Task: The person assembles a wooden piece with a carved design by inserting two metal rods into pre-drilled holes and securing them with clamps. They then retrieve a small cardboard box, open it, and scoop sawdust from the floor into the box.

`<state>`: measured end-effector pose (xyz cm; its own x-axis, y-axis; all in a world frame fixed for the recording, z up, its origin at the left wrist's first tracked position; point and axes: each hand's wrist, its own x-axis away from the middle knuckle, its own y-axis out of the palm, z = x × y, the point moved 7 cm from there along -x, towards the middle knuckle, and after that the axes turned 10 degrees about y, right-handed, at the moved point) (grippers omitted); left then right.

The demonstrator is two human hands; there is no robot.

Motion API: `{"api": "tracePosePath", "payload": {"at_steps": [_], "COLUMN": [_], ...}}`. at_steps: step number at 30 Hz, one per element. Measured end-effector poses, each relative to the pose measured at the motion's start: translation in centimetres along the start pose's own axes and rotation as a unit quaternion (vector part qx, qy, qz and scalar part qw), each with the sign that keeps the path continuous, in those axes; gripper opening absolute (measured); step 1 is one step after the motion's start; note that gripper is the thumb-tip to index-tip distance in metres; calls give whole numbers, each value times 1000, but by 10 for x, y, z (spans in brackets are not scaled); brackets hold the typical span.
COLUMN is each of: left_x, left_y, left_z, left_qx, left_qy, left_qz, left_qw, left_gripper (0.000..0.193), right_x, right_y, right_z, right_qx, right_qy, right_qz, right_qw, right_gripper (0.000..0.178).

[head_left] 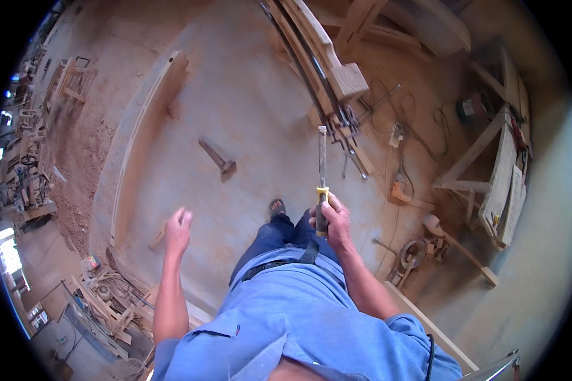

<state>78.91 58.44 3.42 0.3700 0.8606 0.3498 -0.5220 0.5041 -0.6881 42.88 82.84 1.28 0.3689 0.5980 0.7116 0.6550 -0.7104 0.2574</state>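
Note:
My right hand [337, 222] is wrapped round the yellow and black handle of a chisel [323, 165]. The chisel's long blade points away from me, with a pale bit at its tip. To the left, my left hand [179, 230] is raised with its fingers drawn together, and I see nothing in it. A hammer [217, 159] with a wooden handle lies on the dusty floor ahead, apart from both hands. Beyond the chisel tip, metal bar clamps [314, 76] run along a shaped wooden piece [346, 79].
A long wooden beam [140, 133] lies on the left. On the right are an orange power tool [400, 187] with cables, a wooden trestle [476, 152] and a long-handled wooden mallet [461, 247]. Timber and tools [108, 298] are heaped at the lower left.

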Motion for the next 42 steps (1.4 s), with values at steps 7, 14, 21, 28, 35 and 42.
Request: {"api": "tracePosePath", "payload": {"at_steps": [7,14,21,28,35,42], "left_x": [-218,-376,-493,-610,-757,-827], "left_y": [50,21,-5,-22,-8,-3], "left_z": [259,302,346,395,403,401], "left_qx": [423,515,598,519,380,333], "left_qy": [133,87,24,108,56,13], "left_qz": [-107,-57,-61,-156,-259,-314], "left_qw": [890,851,799,834,886,889], "left_gripper": [42,24,27,25,30,42], "right_x": [-101,-222,-295,-361,-460,-484], "right_y": [103,192,239,273,345,410], "right_z": [-92,-178,-286,-389,-404,-421], "right_qx": [71,23,122,327,256,184], "right_qy": [-56,46,-117,-231,-40,39], "right_qz": [-93,-181,-43,192,239,304], "right_qw": [992,982,985,896,936,934], "right_gripper": [54,60,53,52,41,45]}}
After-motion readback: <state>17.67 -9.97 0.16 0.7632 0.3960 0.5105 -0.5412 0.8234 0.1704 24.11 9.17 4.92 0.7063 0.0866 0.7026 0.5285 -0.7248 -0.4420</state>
